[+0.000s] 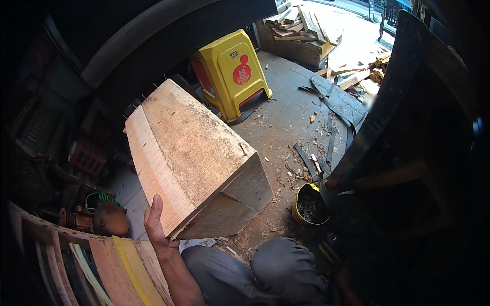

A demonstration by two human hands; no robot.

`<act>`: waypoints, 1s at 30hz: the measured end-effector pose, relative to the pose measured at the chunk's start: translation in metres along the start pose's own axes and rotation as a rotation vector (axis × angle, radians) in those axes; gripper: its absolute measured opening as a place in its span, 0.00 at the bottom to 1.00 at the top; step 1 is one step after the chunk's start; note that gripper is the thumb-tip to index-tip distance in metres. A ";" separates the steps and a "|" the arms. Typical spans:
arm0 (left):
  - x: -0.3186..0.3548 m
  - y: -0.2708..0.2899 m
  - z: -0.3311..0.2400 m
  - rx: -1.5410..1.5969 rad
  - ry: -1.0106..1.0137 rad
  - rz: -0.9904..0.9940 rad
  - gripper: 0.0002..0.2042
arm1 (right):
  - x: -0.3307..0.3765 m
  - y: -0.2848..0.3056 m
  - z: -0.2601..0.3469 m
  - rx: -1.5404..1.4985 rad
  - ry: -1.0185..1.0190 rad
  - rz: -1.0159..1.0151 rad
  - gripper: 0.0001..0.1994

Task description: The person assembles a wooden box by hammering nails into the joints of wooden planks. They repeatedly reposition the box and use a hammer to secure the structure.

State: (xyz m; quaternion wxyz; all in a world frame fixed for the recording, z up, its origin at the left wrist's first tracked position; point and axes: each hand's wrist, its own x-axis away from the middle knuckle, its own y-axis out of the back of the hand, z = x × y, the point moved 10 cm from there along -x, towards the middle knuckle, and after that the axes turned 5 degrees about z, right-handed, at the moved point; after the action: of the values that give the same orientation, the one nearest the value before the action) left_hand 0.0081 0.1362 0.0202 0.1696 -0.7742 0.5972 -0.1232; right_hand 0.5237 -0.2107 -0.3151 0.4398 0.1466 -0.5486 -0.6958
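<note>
A wooden box (191,137) made of rough boards stands tilted in front of my knees. My left hand (157,222) grips its near lower corner, thumb up along the pale edge board and the other fingers mostly hidden. A nail (242,149) sticks out near the box's right corner, and several thin nails poke from its far left edge. Deep shadow fills the lower right, where a dim reddish shape may be my right arm; I cannot make out that hand's fingers. Nearest to that side is a yellow-rimmed bucket (296,211) with small dark pieces inside, perhaps nails.
Beyond the box stands a yellow plastic stool (219,66) with a red round print. Wood shavings and dark strips (306,160) litter the grey floor. Scrap wood (352,79) lies piled at the back right. At left are an air compressor (109,218) and a slatted wooden piece (109,260).
</note>
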 end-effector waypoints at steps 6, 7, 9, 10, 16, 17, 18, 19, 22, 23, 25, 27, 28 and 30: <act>0.001 -0.005 0.000 0.009 0.038 0.048 0.19 | -0.006 -0.020 -0.040 -0.160 -0.137 -0.076 0.36; 0.003 -0.007 -0.001 0.001 0.046 0.034 0.20 | -0.011 -0.023 -0.050 -0.111 -0.099 -0.114 0.35; 0.012 -0.005 -0.008 -0.017 0.051 -0.021 0.20 | -0.023 -0.032 -0.090 -0.490 -0.125 0.047 0.33; 0.005 -0.014 -0.003 0.001 0.044 0.023 0.20 | -0.022 -0.029 -0.102 -0.607 -0.150 0.002 0.31; 0.004 0.002 -0.003 0.009 0.013 -0.023 0.21 | -0.038 0.030 -0.047 -0.424 -0.050 -0.362 0.30; 0.004 -0.007 -0.003 0.020 0.033 0.008 0.21 | -0.038 0.072 -0.003 -0.427 -0.006 -0.422 0.32; 0.007 -0.010 0.001 0.027 0.065 0.022 0.21 | -0.040 0.120 0.048 -0.607 0.070 -0.465 0.36; 0.008 -0.007 -0.001 -0.007 0.054 0.012 0.21 | -0.041 0.171 0.116 -0.753 0.167 -0.358 0.37; 0.010 -0.010 -0.002 0.037 0.034 0.016 0.20 | -0.032 0.208 0.193 -0.551 0.444 -0.193 0.36; 0.009 -0.011 0.001 0.066 0.032 -0.020 0.20 | -0.030 0.209 0.212 -0.372 0.534 -0.170 0.34; 0.004 -0.022 0.000 0.055 0.028 0.029 0.21 | -0.041 0.227 0.246 -0.375 0.559 0.061 0.31; 0.006 -0.024 0.001 0.001 0.054 0.037 0.22 | -0.039 0.280 0.303 -0.375 0.707 0.089 0.27; 0.004 -0.023 -0.001 0.014 0.041 0.053 0.22 | -0.030 0.310 0.337 -0.369 0.796 0.028 0.26; 0.007 -0.014 -0.007 0.026 0.020 0.059 0.22 | -0.015 0.358 0.401 -0.354 0.926 -0.039 0.25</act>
State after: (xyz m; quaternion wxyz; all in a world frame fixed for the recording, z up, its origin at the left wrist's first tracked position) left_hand 0.0198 0.1322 0.0320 0.1772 -0.7527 0.6198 -0.1338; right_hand 0.4189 0.0513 0.1427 0.6423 0.3736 -0.1661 -0.6483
